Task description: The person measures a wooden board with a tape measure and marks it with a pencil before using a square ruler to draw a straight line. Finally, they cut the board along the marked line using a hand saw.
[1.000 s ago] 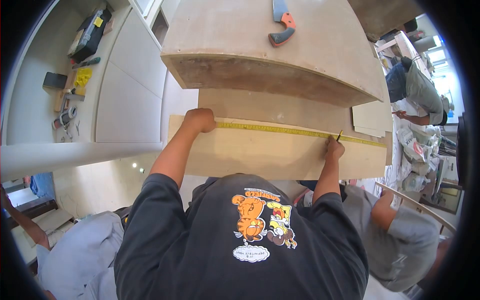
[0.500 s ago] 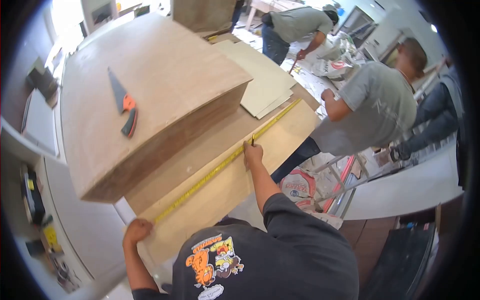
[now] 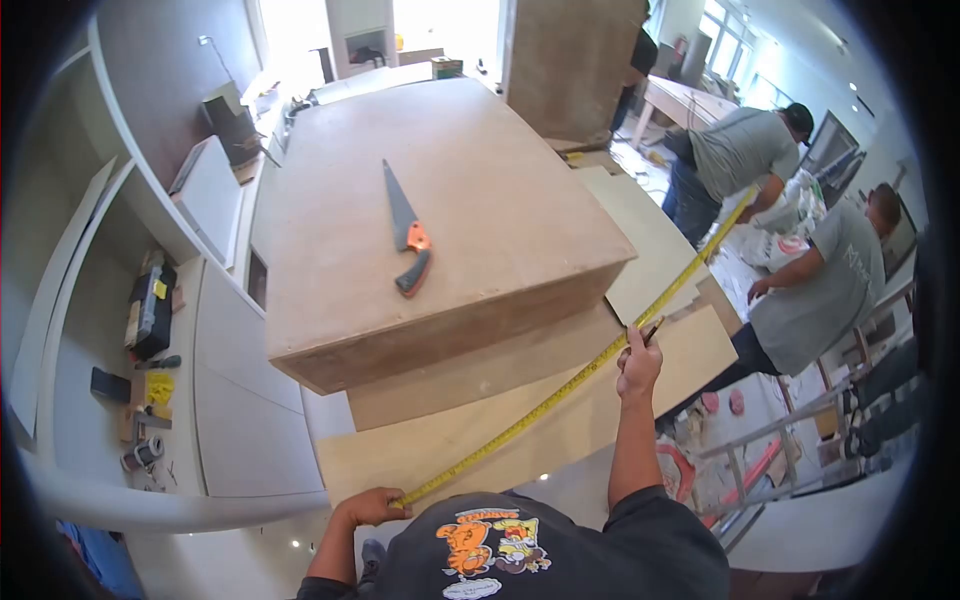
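A yellow measuring tape (image 3: 525, 415) runs diagonally over a pale plywood board (image 3: 560, 440). My left hand (image 3: 375, 506) is closed on the tape's near end, close to the board's lower left corner. Farther along, my right hand (image 3: 638, 368) grips the tape together with a dark pencil (image 3: 653, 330). Beyond this hand the tape sticks out past the board, lifted into the air. Behind the board stands a large wooden box (image 3: 450, 190), and a handsaw with an orange and black handle (image 3: 415, 250) lies on its top.
Two co-workers in grey shirts, one bent over (image 3: 745, 150) and one nearer (image 3: 825, 280), are at the right. A metal ladder (image 3: 780, 430) stands below them. Pale sheets (image 3: 640, 230) lie beside the box. Shelves with a toolbox (image 3: 152, 310) are at the left.
The view has turned to the right side's opposite, so the box sits more centrally. The tape's far end has risen off the board, and my right hand has lifted with it.
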`<state>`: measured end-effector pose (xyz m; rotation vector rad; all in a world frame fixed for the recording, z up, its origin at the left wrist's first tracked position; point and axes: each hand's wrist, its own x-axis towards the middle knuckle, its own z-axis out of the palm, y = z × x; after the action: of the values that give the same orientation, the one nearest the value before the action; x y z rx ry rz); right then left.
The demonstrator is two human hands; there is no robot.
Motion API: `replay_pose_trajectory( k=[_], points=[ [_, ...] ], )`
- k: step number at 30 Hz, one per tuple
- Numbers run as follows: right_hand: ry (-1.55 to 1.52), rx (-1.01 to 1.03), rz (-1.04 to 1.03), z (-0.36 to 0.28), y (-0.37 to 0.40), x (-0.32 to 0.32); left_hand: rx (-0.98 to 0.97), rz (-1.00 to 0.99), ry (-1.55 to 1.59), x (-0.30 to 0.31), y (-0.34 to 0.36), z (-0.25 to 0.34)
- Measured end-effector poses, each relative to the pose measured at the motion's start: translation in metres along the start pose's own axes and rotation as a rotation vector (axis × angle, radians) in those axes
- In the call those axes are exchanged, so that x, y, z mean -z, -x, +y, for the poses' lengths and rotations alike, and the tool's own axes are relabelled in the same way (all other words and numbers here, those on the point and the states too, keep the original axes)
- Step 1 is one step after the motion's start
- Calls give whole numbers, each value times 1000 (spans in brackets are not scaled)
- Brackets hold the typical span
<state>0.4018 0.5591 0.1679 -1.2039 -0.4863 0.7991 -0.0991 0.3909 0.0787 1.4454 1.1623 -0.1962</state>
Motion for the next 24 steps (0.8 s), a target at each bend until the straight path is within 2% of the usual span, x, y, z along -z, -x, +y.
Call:
replay_pose_trajectory(
  k=[4, 7, 9, 11, 12, 13, 14, 15, 17, 18, 20, 22, 24],
  points=[
    [85, 71, -291, -44, 44, -101, -98, 36, 479, -24, 15, -24],
    [167, 123, -595, -48, 97, -162, -117, 140, 622, -13, 47, 4],
    [181, 122, -735, -47, 124, -180, -193, 322, 594, -3, 61, 20],
    [258, 63, -856, -27, 156, -191, -377, 696, 186, 19, 80, 48],
    [337, 21, -889, -14, 161, -186, -483, 830, 255, 27, 78, 54],
    [424, -12, -922, 0, 163, -180, -419, 947, 174, 42, 87, 69],
    [525, 85, -981, 28, 159, -168, -345, 1051, 92, 57, 94, 83],
    [613, 195, -1029, 61, 155, -155, -426, 1181, 94, 72, 95, 93],
    [993, 478, -1124, 106, 155, -127, -390, 1379, 65, 103, 98, 121],
    [958, 479, -1120, 125, 161, -110, -290, 1376, 72, 124, 98, 136],
    [953, 493, -1110, 154, 166, -76, -221, 1514, -85, 168, 81, 158],
    [1011, 526, -1095, 168, 171, -53, -41, 1464, -50, 207, 68, 183],
    [1074, 512, -1061, 161, 181, -51, 53, 1462, -74, 232, 45, 193]
  ],
)
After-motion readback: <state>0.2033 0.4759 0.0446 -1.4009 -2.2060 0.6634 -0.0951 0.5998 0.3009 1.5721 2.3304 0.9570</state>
